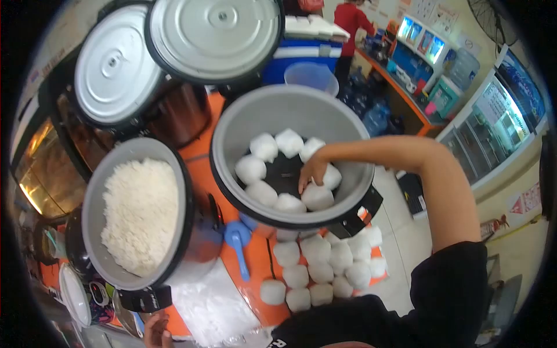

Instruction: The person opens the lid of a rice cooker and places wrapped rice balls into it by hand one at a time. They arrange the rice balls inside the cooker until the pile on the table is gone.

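My right hand [315,171] reaches down into a big grey-lined rice cooker [232,124], its fingers closed round the upper side of a white wrapped rice portion [318,198]. More white wrapped rice portions [250,169] form a ring along the inside wall, around the dark bottom. My left hand [156,330] is low at the left, by the black handle of a second rice cooker [96,214]; its fingers are loosely bent and apart, with nothing visible in them. Loose white rice [141,214] fills that second cooker.
Several more wrapped portions [316,249] stand on the orange table [235,264] near my body. A blue scoop [239,246] and clear plastic sheets [212,307] lie between the cookers. Lidded cookers [214,35] stand behind. A person in red [350,26] is at a far counter.
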`<state>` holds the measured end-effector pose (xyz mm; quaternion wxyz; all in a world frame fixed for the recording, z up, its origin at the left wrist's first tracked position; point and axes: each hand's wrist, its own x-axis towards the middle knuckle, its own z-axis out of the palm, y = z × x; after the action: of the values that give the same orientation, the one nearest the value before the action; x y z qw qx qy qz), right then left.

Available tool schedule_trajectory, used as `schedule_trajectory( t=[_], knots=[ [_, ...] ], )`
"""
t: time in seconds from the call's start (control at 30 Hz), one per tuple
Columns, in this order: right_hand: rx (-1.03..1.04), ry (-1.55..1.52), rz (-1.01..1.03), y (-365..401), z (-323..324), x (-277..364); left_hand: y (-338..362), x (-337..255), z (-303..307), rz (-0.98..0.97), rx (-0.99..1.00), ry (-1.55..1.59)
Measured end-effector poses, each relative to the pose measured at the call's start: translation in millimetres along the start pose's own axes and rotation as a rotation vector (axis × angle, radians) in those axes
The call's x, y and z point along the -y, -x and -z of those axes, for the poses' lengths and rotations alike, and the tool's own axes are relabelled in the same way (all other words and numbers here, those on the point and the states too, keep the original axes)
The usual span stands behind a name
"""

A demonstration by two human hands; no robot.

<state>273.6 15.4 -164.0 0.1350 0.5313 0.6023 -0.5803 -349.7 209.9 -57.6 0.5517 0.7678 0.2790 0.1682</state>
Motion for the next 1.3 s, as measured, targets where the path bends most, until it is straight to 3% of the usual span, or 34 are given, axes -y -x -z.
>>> schedule_trajectory(
  t=[0.03,0.1,0.17,0.27,0.37,0.43,0.47,0.53,0.6,0.67,0.7,0.73,0.8,0.83,0.9,0.97,1.07,1.17,1.2,1.3],
  knots=[
    [-0.059,0.077,0.036,-1,-2,-22,1,-1,-1,0.028,0.003,0.006],
    [0.107,0.618,-0.082,9,2,-6,-2,-6,-7,0.035,0.011,0.053],
    [0.005,0.610,-0.100,17,-2,-3,-6,-25,-15,0.044,0.046,0.052],
    [0.061,0.753,-0.146,15,-3,-4,-10,-30,-17,0.029,0.109,-0.047],
    [-0.216,0.597,-0.385,31,7,19,-12,-31,-27,0.022,0.203,-0.102],
    [-0.879,0.420,-0.173,86,-13,80,-11,-30,-46,-0.106,0.302,-0.161],
    [-1.200,0.325,-0.055,123,-28,120,-9,-29,-61,-0.058,0.410,-0.079],
    [-1.526,0.031,0.089,175,-91,190,-4,-14,-110,-0.019,0.510,0.095],
    [-1.913,-0.353,0.152,185,-171,182,-14,15,-181,-0.063,0.603,0.151],
    [-2.167,-0.537,-0.166,165,-261,139,-27,13,-263,-0.038,0.774,0.150],
    [-2.222,-0.588,-0.394,135,-312,95,-32,17,-303,-0.249,0.757,0.013],
    [-2.016,-0.345,-0.806,93,-378,53,-31,18,-334,-0.406,0.752,-0.107],
    [-1.390,-0.936,-0.948,40,-435,55,-29,21,-389,-0.673,0.709,-0.324],
    [-1.487,-0.918,-0.705,9,-463,53,-30,33,-408,-0.728,0.762,-0.413],
    [-1.515,-1.217,-0.553,-29,-468,81,-26,55,-436,-0.831,0.865,-0.597],
    [-1.436,-0.919,-0.940,-21,-440,123,-24,48,-440,-0.815,0.843,-0.676],
    [-1.703,-0.699,-0.953,-57,-484,70,-24,48,-447,-0.817,0.711,-0.645],
    [-1.954,-0.534,-1.099,-60,-503,64,-39,44,-455,-0.896,0.704,-0.818],
    [-1.902,-0.624,-1.014,-60,-509,62,-46,38,-454,-0.833,0.784,-0.875],
    [-1.727,-0.859,-0.759,-55,-521,55,-67,43,-462,-0.876,0.814,-0.793]
  ],
)
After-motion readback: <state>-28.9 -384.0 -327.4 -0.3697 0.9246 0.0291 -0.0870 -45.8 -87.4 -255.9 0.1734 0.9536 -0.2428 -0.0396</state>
